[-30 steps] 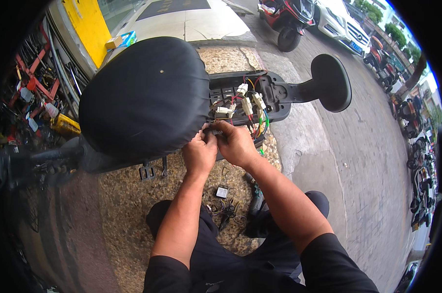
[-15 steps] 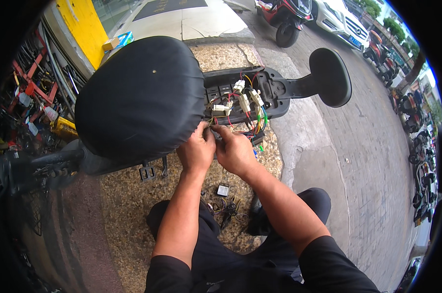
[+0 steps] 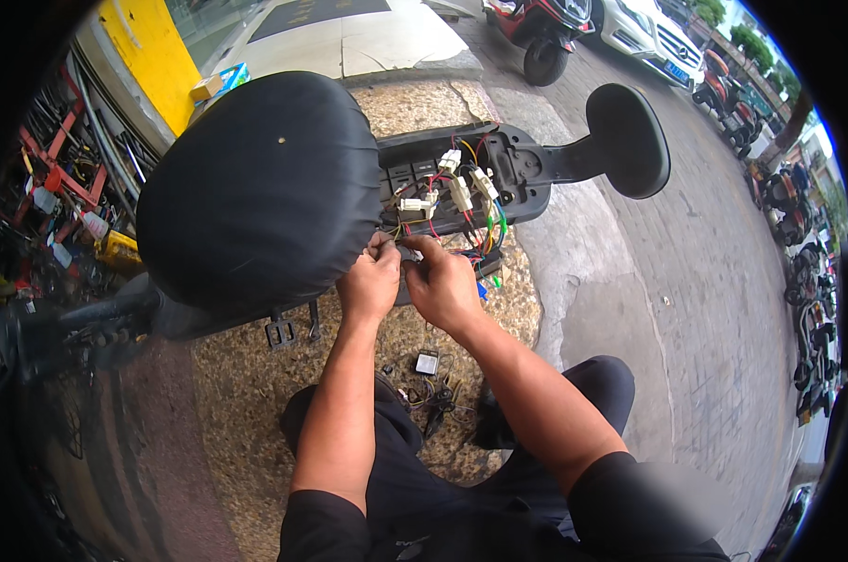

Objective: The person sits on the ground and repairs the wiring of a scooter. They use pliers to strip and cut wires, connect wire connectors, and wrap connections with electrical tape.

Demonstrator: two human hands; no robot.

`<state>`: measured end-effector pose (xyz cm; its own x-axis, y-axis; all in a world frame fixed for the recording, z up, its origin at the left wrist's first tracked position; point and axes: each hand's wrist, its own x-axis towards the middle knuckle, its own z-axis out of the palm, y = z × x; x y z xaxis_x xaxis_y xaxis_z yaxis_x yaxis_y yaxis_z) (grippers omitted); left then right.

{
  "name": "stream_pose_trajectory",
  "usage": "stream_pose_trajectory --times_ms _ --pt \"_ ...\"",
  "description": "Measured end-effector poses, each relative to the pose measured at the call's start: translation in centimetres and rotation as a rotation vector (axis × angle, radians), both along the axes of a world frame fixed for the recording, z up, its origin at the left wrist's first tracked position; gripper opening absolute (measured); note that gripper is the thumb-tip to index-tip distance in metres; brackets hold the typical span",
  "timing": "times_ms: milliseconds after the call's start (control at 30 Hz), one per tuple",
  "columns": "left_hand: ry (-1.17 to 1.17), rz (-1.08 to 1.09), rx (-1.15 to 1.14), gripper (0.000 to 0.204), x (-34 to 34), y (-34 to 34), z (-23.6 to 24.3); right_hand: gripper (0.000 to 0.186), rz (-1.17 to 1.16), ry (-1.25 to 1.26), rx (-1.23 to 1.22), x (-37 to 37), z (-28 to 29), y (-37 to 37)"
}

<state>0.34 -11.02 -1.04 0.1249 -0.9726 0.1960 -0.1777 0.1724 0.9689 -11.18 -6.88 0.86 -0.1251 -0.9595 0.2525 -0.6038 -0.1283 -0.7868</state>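
Note:
Thin coloured wires (image 3: 408, 229) run out of the scooter's open frame tray to where my fingers work. My left hand (image 3: 370, 279) is closed in a pinch on a wire end, just beside the black seat (image 3: 260, 187). My right hand (image 3: 442, 286) is pinched as well, its fingertips close to the left ones on the wires. Exactly what lies between the fingertips is too small to make out fully. White plug connectors (image 3: 459, 192) with red, yellow, green and blue wires sit in the black tray (image 3: 527, 201) above my hands.
A black backrest pad (image 3: 628, 140) juts out right of the tray. On the stony ground between my legs lie a small square device (image 3: 427, 362) and tangled wires (image 3: 440, 403). Tools and parts crowd a red rack (image 3: 63, 173) at left. A red scooter (image 3: 541, 37) and white car (image 3: 650, 39) stand beyond.
The view has shifted slightly, so the scooter sits a little farther left. My hands stay at the wires, the fingertips now slightly farther apart.

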Motion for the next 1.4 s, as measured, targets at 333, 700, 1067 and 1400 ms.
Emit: stream_pose_trajectory --times_ms 333,700,1067,1400 --pt "0.261 -0.164 0.061 0.008 1.0 -0.6 0.2 0.014 -0.107 0.041 -0.108 1.5 -0.5 -1.9" --pt "0.318 -0.160 0.041 0.014 0.8 -0.6 0.2 0.011 -0.142 -0.086 -0.133 1.9 -1.0 -2.6" --pt "0.154 -0.169 0.024 0.004 0.9 -0.6 -0.4 0.013 0.057 -0.132 -0.065 0.0 0.2 -3.1" --pt "-0.390 0.063 -0.200 0.008 0.5 0.0 -0.7 0.024 0.124 0.075 0.263 -0.7 3.2 -5.9"
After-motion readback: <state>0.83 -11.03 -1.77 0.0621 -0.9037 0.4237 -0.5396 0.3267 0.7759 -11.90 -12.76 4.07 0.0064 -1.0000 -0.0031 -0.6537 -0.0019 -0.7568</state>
